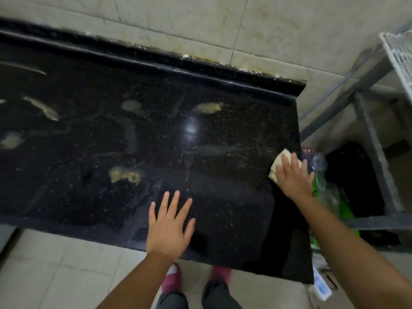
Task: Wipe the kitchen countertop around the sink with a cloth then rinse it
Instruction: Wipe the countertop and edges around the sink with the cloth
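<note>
A black speckled stone countertop (pixel 156 134) fills the middle of the view, with several pale yellowish smears (pixel 124 173) and wet streaks on it. My right hand (pixel 294 175) lies flat, fingers straight, pressing a folded beige cloth (pixel 278 162) onto the counter's right edge. My left hand (pixel 169 224) rests flat with spread fingers on the counter near its front edge and holds nothing. No sink is in view.
A raised black backsplash lip (pixel 178 63) meets the tiled wall (pixel 200 21) behind. Right of the counter stand a grey metal rack (pixel 374 134), plastic bags (pixel 318 166) and a green item. Below are pale floor tiles (pixel 55 275) and my red shoes (pixel 172 278).
</note>
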Demonstrator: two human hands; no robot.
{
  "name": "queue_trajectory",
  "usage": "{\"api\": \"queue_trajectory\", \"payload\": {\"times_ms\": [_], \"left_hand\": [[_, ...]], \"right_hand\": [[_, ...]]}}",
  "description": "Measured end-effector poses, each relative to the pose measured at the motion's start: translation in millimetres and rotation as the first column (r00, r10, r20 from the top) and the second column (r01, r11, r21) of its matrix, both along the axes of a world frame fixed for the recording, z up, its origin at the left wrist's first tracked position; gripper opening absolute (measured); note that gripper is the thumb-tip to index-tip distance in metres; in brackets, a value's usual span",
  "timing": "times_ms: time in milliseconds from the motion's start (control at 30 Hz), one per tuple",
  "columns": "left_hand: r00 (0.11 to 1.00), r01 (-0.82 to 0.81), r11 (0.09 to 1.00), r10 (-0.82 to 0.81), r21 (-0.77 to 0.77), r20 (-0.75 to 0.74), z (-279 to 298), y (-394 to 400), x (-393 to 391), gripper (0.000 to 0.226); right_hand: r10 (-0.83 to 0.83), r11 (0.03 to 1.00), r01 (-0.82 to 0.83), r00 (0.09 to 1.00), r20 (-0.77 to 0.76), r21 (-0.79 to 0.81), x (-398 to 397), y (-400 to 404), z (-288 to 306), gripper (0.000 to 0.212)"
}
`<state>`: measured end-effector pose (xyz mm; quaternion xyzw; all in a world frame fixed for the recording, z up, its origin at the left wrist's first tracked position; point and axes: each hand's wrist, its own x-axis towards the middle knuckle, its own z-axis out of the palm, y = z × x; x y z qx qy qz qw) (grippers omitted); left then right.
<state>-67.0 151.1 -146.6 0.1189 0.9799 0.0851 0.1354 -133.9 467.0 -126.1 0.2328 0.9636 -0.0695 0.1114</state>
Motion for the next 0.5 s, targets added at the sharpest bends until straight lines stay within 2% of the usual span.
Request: {"api": "queue_trajectory", "payload": {"times_ms": [100, 167, 233, 300, 400, 433, 500], "left_hand": [[0.998, -0.017, 1.0, 0.018, 0.017, -0.056, -3, 1, 0, 0.061], [0.997, -0.036, 0.999, 0.037, 0.016, -0.072, -4, 3, 1, 0.054], [0.992, -0.054, 0.998, 0.055, 0.012, -0.109, -5, 4, 1, 0.052], [0.991, -0.066, 0.998, 0.067, 0.012, -0.118, -4, 6, 2, 0.051], [0.99, -0.082, 0.996, 0.084, 0.02, -0.113, -2, 7, 3, 0.051], [0.989, -0.08, 0.997, 0.081, 0.013, -0.122, -2, 7, 4, 0.051], [0.987, -0.084, 0.996, 0.085, 0.019, -0.138, -4, 6, 3, 0.051]], "right_hand": [[0.047, 0.997, -0.046, 0.999, 0.019, -0.054, -70, -30, -5, 0.052], [0.211, 0.973, -0.208, 0.977, 0.031, -0.096, -92, -72, -8, 0.052], [0.425, 0.897, -0.417, 0.905, 0.027, -0.148, -90, -119, -5, 0.052], [0.601, 0.789, -0.587, 0.799, 0.027, -0.181, -64, -145, -8, 0.052], [0.785, 0.616, -0.786, 0.618, -0.039, -0.06, 9, -123, -9, 0.052], [0.803, 0.592, -0.804, 0.594, -0.051, -0.057, 30, -101, -14, 0.049], [0.791, 0.611, -0.789, 0.611, 0.017, -0.065, 56, -46, -19, 0.05]]}}
